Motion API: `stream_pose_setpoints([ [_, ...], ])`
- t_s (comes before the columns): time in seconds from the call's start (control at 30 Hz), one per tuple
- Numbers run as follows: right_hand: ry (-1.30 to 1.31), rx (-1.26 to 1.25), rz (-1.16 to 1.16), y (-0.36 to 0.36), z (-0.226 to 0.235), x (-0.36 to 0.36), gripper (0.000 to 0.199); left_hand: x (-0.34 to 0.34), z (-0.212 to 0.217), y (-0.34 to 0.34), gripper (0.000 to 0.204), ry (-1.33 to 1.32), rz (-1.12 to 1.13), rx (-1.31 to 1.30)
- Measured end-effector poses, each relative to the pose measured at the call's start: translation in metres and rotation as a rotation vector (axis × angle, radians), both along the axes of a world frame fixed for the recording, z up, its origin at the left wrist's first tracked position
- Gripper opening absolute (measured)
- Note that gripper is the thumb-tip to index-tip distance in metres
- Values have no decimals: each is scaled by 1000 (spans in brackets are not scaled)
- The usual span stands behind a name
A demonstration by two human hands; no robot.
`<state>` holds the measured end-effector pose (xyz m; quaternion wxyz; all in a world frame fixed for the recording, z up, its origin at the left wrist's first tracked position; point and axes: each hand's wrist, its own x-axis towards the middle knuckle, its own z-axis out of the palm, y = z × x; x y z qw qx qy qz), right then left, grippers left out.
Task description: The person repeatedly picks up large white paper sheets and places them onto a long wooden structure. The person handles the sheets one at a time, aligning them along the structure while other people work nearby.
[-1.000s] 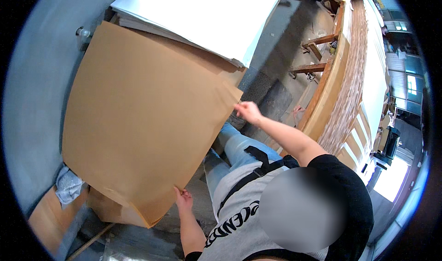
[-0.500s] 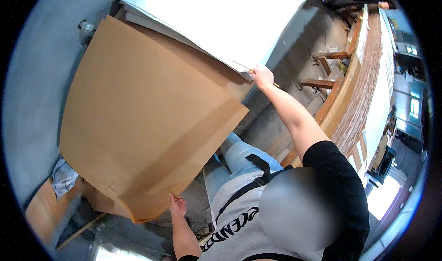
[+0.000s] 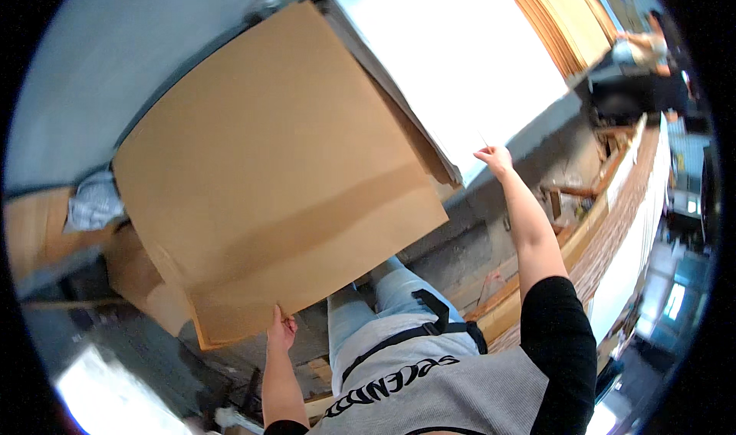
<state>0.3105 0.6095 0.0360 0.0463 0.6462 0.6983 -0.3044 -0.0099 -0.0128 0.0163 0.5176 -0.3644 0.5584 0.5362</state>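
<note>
A large brown paper sheet (image 3: 284, 151), on top of other brown sheets at its lower left corner, spreads out in front of me. At its near edge my left hand (image 3: 282, 331) is closed, thumb and fingers pinching the border. Farther right, my right hand (image 3: 497, 160) is at the near corner of a stack of white sheets (image 3: 460, 59). Its fingers are pinched together on a thin stick, of which only a faint sliver shows above them. Whether that hand also touches the white sheets I cannot tell.
A long stack of board-like sheets (image 3: 625, 213) on a wooden frame runs along my right. Brown boards (image 3: 540, 21) stand beyond the white stack. A crumpled grey cloth (image 3: 95, 201) is at the left by the wall. Another person (image 3: 644, 48) is at the far right.
The view has turned, so the sheets appear farther right and rotated. My right hand stays by the white stack's corner, its stick now less visible; my left still pinches the brown edge.
</note>
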Motion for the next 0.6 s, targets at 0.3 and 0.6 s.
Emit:
stream_pose_setpoints([
  [0.3, 667, 114, -91, -58, 138, -112, 20, 15, -9, -2, 31, 115, 53, 209],
  [0.6, 566, 205, 745, -341, 133, -332, 17, 27, -25, 5, 38, 135, 37, 241],
])
